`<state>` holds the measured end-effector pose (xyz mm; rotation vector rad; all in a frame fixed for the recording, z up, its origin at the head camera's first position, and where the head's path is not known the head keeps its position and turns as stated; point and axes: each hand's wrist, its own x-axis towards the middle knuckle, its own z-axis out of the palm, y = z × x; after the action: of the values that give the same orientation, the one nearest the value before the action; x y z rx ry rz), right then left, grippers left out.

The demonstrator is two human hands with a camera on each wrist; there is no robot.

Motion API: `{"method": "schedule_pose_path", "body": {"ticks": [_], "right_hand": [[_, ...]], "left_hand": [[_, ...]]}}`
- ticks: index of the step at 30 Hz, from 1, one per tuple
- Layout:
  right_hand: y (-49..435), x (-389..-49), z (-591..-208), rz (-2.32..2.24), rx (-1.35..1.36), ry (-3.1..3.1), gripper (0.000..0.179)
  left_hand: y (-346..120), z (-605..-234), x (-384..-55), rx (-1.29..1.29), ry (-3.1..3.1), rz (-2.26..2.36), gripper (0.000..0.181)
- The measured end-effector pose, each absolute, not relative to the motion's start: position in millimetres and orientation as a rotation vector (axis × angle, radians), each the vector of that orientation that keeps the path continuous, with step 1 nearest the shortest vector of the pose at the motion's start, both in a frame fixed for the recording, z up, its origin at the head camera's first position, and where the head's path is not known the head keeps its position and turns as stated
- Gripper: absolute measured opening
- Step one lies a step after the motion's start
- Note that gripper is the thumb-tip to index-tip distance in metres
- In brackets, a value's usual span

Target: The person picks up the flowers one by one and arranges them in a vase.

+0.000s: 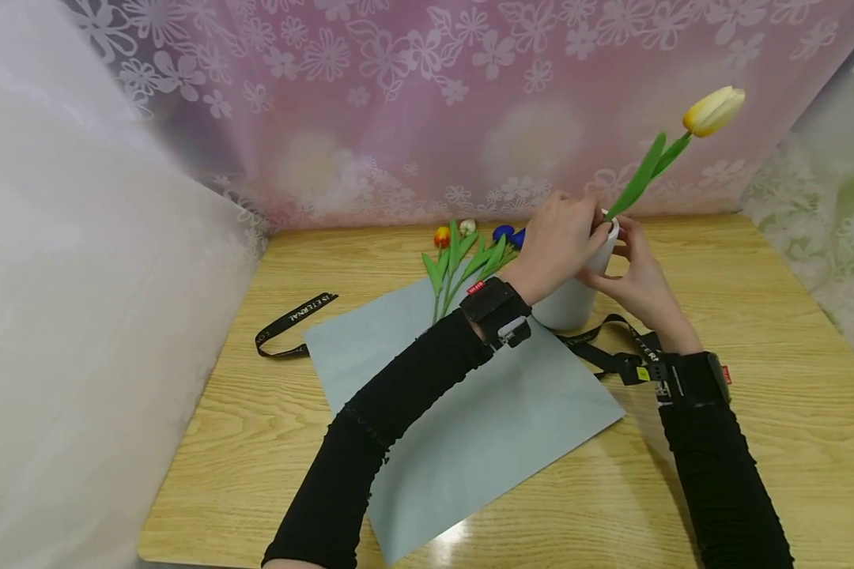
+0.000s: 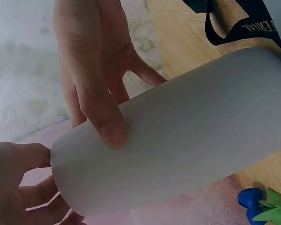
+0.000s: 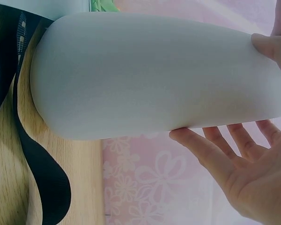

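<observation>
A pale tulip with a yellow base (image 1: pixel 714 111) leans to the right out of a white vase (image 1: pixel 569 307), its stem end hidden inside the mouth. At that mouth, my left hand (image 1: pixel 558 241) pinches the stem low down with bent fingers, which overlap the rim. My right hand (image 1: pixel 644 280) grips the upper part of the vase from the right. In the left wrist view its thumb (image 2: pixel 113 133) lies along the wall of the vase (image 2: pixel 187 126). Seen from the right wrist, the fingers (image 3: pixel 196 145) of that hand support the opposite side of the vase (image 3: pixel 145 75).
Grey-blue paper (image 1: pixel 484 419) covers the middle of the wooden table (image 1: pixel 776 442). Several artificial tulips with green leaves (image 1: pixel 451 273) lie at its far edge, beside blue blooms (image 1: pixel 503 232). Black lettered ribbons lie left (image 1: pixel 285 324) and right (image 1: pixel 591 348). A flowered curtain (image 1: pixel 427 103) hangs behind.
</observation>
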<state>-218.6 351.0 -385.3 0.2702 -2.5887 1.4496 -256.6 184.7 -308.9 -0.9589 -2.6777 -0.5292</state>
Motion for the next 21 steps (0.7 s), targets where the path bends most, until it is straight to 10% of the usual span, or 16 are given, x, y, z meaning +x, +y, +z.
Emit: {"method": "schedule_pose_path", "body": {"ticks": [21], "right_hand": [[349, -218, -385, 1.482, 0.257, -2.567, 0.095]], "left_hand": [[166, -306, -263, -0.992, -2.598, -0.572, 0.029]]}}
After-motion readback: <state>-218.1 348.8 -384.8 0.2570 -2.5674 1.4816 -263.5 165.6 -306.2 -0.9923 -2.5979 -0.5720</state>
